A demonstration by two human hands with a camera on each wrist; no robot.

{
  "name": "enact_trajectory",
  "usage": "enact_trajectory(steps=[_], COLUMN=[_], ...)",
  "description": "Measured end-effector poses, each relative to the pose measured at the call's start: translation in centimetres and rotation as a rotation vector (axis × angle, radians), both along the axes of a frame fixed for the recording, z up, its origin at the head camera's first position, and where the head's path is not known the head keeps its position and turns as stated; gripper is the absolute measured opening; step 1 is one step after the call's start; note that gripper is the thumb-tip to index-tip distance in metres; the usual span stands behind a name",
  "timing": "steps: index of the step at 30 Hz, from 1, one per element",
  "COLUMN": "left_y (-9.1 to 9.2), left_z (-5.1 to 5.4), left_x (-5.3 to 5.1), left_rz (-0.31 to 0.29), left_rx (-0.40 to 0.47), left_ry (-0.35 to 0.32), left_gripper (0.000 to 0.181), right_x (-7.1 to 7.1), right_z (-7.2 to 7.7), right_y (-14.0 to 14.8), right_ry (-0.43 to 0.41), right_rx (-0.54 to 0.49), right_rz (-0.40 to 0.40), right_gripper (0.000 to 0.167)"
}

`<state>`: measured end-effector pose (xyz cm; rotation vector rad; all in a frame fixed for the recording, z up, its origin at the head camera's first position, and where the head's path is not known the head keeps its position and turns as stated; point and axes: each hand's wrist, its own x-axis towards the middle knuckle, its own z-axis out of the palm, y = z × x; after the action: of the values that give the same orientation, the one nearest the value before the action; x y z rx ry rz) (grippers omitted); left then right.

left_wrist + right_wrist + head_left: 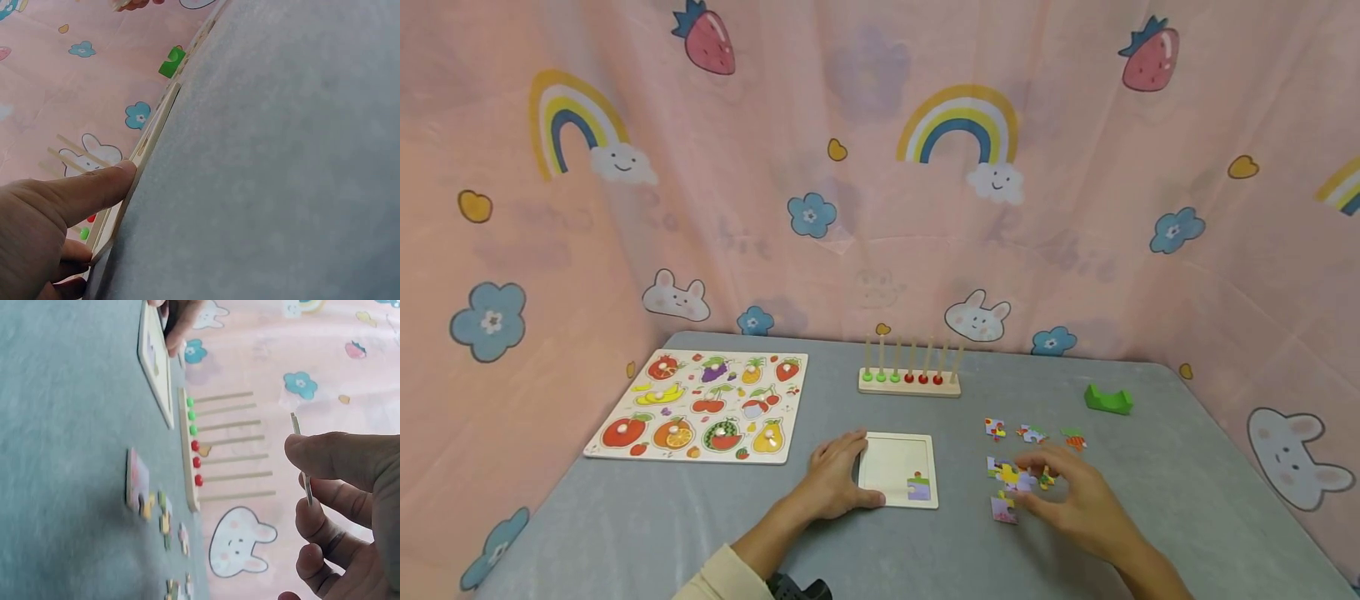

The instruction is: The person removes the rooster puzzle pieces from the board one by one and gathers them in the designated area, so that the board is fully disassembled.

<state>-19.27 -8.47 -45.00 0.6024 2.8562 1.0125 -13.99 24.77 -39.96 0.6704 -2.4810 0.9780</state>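
My left hand (pixel 835 479) holds a square wooden puzzle tray (pixel 887 467) by its left side, the thumb on the near edge. One purple puzzle piece (pixel 918 487) lies in the tray's near right corner. Over the loose pieces, my right hand (pixel 1086 504) pinches a thin puzzle piece (pixel 295 424) between thumb and fingers; the right wrist view shows it edge-on, raised off the table. Below and around that hand lie several loose pieces, among them a pink-purple puzzle piece (pixel 1003 510) and a red-orange puzzle piece (pixel 1074 440). The hand partly hides some of them.
A fruit peg puzzle board (pixel 688 408) lies at the left. Behind the tray stands a wooden bead rack (pixel 910 386) with upright pegs and green and red beads. A green curved block (pixel 1108 400) sits at the back right. A patterned pink curtain (pixel 880 183) hangs behind the table.
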Motion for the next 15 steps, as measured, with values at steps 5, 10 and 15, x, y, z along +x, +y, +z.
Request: enact_trajectory(steps=[5, 10, 15], left_y=[0.0, 0.0, 0.0], left_z=[-0.1, -0.1, -0.1], left_x=[0.0, -0.1, -0.1], left_rz=[0.001, 0.001, 0.005], left_rx=[0.003, 0.003, 0.005], left_ry=[0.002, 0.000, -0.007], left_gripper=[0.083, 0.082, 0.082], right_x=[0.1, 0.3, 0.6], right_z=[-0.7, -1.5, -2.1], right_y=[1.3, 2.4, 3.2], right_ry=[0.046, 0.028, 0.007], right_rx=[0.017, 0.041, 0.064], right_rz=[0.022, 0.008, -0.020], right_gripper=[0.040, 0.038, 0.035])
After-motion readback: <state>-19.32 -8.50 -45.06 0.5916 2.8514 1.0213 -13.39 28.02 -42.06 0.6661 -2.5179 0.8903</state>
